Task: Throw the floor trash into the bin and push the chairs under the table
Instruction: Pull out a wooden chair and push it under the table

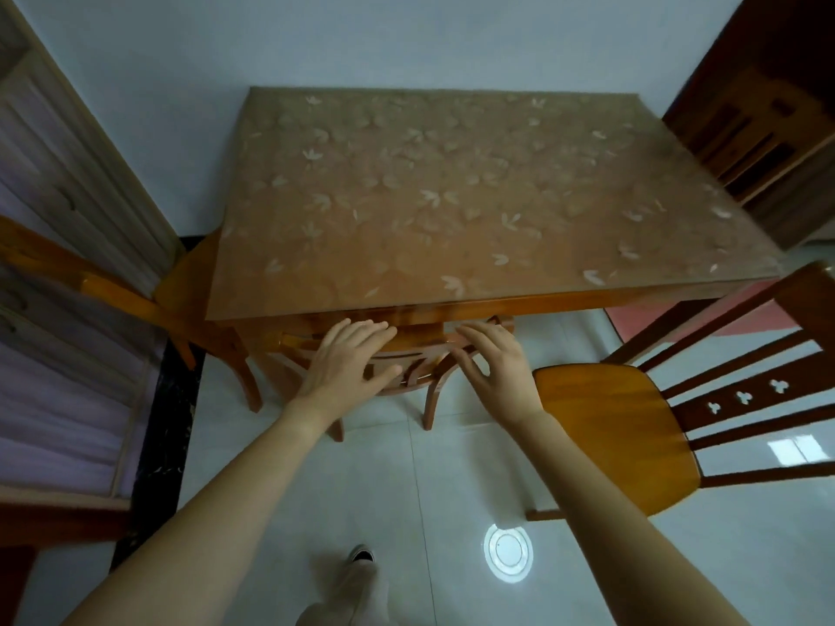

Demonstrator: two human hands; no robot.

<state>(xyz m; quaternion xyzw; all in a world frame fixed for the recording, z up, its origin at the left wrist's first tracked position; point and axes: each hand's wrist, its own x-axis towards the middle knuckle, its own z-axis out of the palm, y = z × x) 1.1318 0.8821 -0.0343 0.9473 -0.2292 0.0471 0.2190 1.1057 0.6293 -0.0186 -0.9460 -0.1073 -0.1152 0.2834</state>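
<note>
at the far left edge a pale wooden framed panel (68,219) leans across the view, with a black strip of floor (158,445) along its foot. just beside it an orange wooden chair (189,286) stands at the table's left side, its seat partly under the tabletop edge and its back rail reaching out toward the panel, so little room is left on that side. the square wooden table with a clear flower-printed cover (452,196) fills the middle, its far edge against the pale wall. under its near edge sits a second orange wooden chair with a curved slatted back (424,340), pushed in so that its top rail lies just below the table's rim and only the back legs stand out on the white tiled floor (452,467). the left hand (348,359) lies flat on that top rail, fingers straight and together, thumb spread wide. the right hand (492,368) is at the same rail with fingers loosely spread and slightly bent, gripping nothing; whether it touches the wood i cannot tell. open tile lies below the arms, where a shoe (361,554) shows. to the right a third chair with an orange seat and dark slatted back (619,426) stands well clear of the table, near its right corner, with bare tile between.
</note>
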